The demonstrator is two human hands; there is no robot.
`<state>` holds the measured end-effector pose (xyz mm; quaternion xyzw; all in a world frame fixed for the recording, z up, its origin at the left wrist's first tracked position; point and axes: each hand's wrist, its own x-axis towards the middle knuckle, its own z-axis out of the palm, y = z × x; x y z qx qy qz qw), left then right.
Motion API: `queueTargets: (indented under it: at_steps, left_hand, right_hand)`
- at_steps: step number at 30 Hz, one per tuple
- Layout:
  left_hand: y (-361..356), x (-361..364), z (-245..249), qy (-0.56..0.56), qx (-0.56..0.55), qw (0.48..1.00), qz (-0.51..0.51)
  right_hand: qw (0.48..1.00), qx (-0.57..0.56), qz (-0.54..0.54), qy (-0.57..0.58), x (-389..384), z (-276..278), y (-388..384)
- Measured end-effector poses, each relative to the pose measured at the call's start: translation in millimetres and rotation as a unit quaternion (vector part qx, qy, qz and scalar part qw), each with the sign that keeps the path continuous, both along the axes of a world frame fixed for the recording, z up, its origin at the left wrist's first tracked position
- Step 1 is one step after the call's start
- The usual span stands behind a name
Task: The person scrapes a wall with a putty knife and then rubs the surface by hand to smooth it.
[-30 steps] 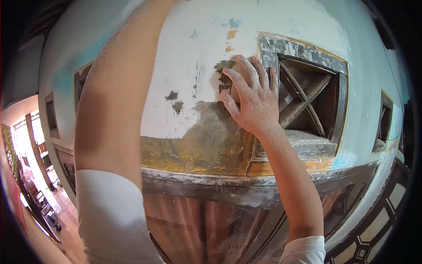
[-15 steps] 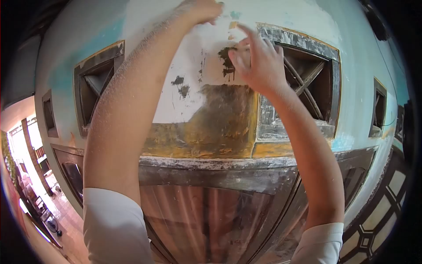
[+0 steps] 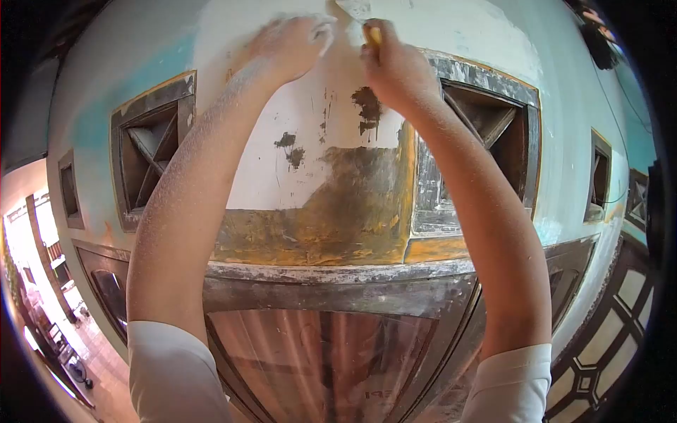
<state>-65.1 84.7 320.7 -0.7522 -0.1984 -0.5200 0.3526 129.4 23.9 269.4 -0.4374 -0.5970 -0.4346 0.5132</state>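
Here, scraper (image 3: 355, 8): pale blade against the wall, just above both sets of fingers; yellow handle inside the right fist.
Right hand (image 3: 395, 67): fingers clamped around the handle.
Left hand (image 3: 289, 46): fingers curled, tips just beside the blade; whether they grip it cannot be told.
Wall (image 3: 247, 155): white paint, with dark scraped patches (image 3: 367, 106) below the fingers.
Vent openings (image 3: 151, 144): one on each side of the forearms.

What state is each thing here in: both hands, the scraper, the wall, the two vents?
Left hand: dusty, raised beside the scraper, grip unclear.
Right hand: closed on the scraper's handle.
Scraper: held up, blade at the wall.
Wall: white paint partly scraped, brown patch bare.
Vents: open, cross-braced, frames smeared.
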Motion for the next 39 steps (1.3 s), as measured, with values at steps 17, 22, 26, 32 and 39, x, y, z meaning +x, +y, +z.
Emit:
queueTargets:
  at_steps: [17, 22, 26, 32, 39]
  left_hand:
    - [57.6, -31.6, -42.4, -0.13, 0.152, 0.957, 0.209]
    - [48.3, -31.4, -44.5, -0.129, 0.134, 0.962, 0.201]
    - [52.0, -31.4, -45.1, -0.129, 0.143, 0.961, 0.201]
    - [54.9, -30.9, -47.1, -0.132, 0.159, 0.959, 0.192]
    - [55.9, -31.9, -46.4, -0.131, 0.159, 0.959, 0.195]
  right_hand:
    - [0.993, 0.045, -0.111, 0.018, 26.3, 60.4, -26.1]
    - [0.993, 0.024, -0.115, 0.033, 21.7, 91.6, -22.3]
    - [0.994, 0.064, -0.088, 0.0, 16.9, 90.0, -17.3]
    - [0.992, 0.035, -0.122, -0.009, 9.2, 73.0, -16.2]
    - [0.99, 0.045, -0.131, -0.016, -1.6, 84.2, -25.6]
